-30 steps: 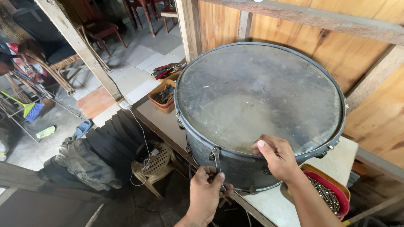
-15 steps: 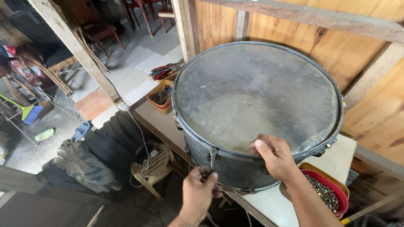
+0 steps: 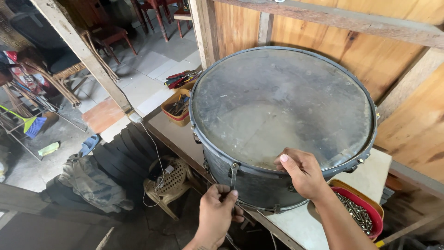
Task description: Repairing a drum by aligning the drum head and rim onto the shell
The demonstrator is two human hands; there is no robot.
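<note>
Both hands at the near rim of a large grey drum on the table.

Drum (image 3: 282,125) filling centre frame, resting on the pale table (image 3: 300,227), worn skin facing up. Right hand (image 3: 300,173) reaching up from lower right, palm down, fingers curled over the drum's metal hoop at its near edge, gripping it. Left hand (image 3: 217,215) rising from the bottom edge, closed in a pinch around the lower end of a tension rod (image 3: 233,178) on the drum's side. Red bowl of screws (image 3: 358,215) at lower right, just beside the right forearm.
</note>
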